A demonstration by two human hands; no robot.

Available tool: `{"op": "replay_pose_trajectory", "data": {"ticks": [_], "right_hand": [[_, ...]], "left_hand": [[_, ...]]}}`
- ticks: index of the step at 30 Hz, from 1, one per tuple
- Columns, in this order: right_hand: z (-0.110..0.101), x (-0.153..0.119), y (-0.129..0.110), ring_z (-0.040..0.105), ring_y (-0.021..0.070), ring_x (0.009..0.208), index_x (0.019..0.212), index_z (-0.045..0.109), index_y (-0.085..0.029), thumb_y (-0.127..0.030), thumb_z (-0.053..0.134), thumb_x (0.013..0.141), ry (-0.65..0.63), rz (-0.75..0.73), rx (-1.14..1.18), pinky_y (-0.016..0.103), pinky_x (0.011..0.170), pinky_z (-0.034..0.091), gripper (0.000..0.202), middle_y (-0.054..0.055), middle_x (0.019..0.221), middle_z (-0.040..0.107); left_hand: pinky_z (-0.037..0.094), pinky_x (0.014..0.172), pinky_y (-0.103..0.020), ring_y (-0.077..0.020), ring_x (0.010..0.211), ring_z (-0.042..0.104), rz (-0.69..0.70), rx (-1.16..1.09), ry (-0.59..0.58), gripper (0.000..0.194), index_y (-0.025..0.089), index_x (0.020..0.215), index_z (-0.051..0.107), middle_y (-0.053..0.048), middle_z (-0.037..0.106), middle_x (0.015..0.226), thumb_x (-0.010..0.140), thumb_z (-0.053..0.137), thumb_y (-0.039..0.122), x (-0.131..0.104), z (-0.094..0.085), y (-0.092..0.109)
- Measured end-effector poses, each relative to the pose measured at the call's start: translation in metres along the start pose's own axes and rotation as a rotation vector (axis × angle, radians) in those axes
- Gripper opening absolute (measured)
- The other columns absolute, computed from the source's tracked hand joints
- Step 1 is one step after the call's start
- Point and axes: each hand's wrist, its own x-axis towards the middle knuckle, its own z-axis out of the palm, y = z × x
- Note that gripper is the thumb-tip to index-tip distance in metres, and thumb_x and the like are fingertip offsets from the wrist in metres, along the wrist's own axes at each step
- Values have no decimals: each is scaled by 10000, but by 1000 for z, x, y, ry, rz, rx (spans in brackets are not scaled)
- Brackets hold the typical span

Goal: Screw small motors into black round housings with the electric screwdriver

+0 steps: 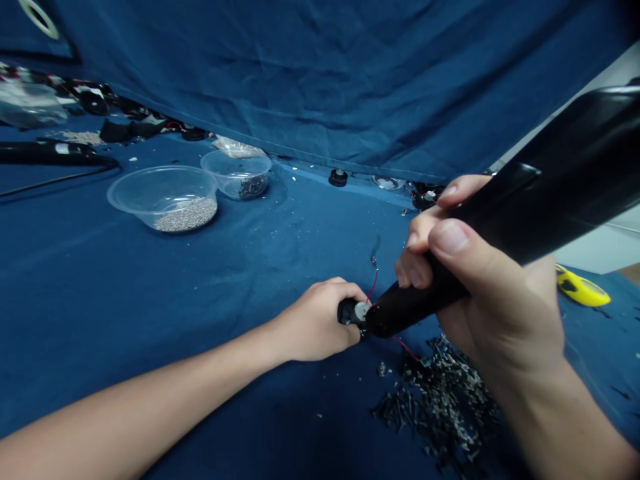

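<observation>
My left hand (325, 320) grips a small black round part (346, 311) with a silvery disc on it, holding it down on the blue cloth. Red wires run out near this part. A thick black electric screwdriver (490, 227) is in my right hand (500, 300), fingers and thumb wrapped round its body. The tool slants down to the left, and its narrow end meets the black part beside my left fingertips. I cannot make out the bit. Just below my right hand lies a heap of dark and silvery screws (440, 400).
Clear plastic bowls stand back left: a larger one (125, 193) with small silvery pieces, a smaller one (213, 167) with dark pieces. A black corded tool (45, 153) lies far left. Black parts (95, 100) line the hanging blue cloth (300, 80). A yellow tool (583, 287) lies right.
</observation>
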Motion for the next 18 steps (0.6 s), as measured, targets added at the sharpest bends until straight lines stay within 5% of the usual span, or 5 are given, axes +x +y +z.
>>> {"op": "replay_pose_trajectory", "data": {"ticks": [11,18], "right_hand": [[-2,0,-3,505,116,497,819,569,-230,-86,701,709,-68,25,42,282,495,446,224,-45,620,569],[0,0,-1,538,131,558,830,581,-238,-113,753,681,-36,3,37,269,491,454,261,-37,654,584]], "left_hand": [[431,756,-323,-186,839,554,16,3,11,258,187,926,618,-39,596,951,679,574,129,0,1,0],[432,742,-323,-191,828,550,10,2,12,265,184,931,627,-44,603,946,673,584,141,0,0,0]]}}
